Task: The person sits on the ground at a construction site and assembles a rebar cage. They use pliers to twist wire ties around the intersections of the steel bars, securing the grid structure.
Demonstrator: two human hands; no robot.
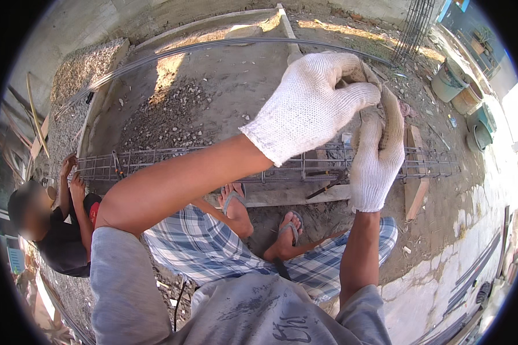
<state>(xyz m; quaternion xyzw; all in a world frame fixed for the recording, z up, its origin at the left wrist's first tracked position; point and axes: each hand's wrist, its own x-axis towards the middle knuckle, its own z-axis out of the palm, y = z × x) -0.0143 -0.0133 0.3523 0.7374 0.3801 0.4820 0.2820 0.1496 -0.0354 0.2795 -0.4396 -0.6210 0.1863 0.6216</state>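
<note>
One gloved left hand [328, 92], mine, pinches a thin wire [361, 117], likely to guide it against my right hand [380, 158], whose fingers curl alongside; what these grip I cannot tell. Below lies the steel cage [302, 164], pincers [327, 188] at its near edge, probably for easy reach, a co-worker's hands [68, 164] at its left end. My shirt [253, 313] bears dark lettering; I see no brand.

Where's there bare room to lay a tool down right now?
Bare dirt lies between the gravel heap and the left hand; pale concrete lies between the right forearm and the dark bars. Crowded: the rebar cage, with hand tools along it and a co-worker's hands at its left end.
</note>
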